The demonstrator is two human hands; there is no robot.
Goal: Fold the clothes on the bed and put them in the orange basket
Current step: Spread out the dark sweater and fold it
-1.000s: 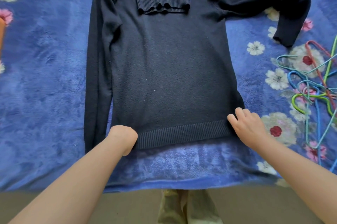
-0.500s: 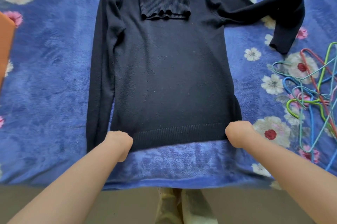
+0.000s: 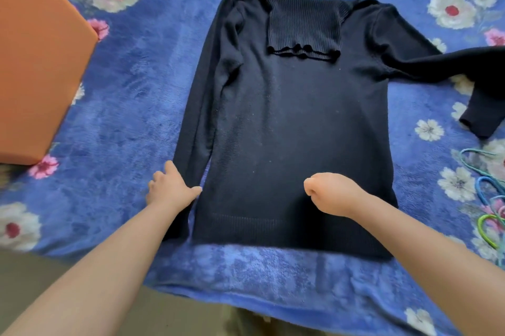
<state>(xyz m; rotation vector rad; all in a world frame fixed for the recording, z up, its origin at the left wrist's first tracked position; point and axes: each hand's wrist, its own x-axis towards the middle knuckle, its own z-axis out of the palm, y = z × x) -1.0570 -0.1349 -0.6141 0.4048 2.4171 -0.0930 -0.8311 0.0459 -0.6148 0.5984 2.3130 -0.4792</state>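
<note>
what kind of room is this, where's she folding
Most likely a bedroom: a black knit sweater lies spread on a bed's fuzzy blue floral blanket, with an orange fabric basket and coloured wire hangers beside it.

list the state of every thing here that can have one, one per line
black sweater: spread flat on the blanket, unfolded, collar turned down
left sleeve: straight along the body
right sleeve: flung out, bent
orange basket: on the bed, contents hidden
hangers: piled loose
left hand: on the left sleeve
right hand: fingers curled, over the sweater
</note>
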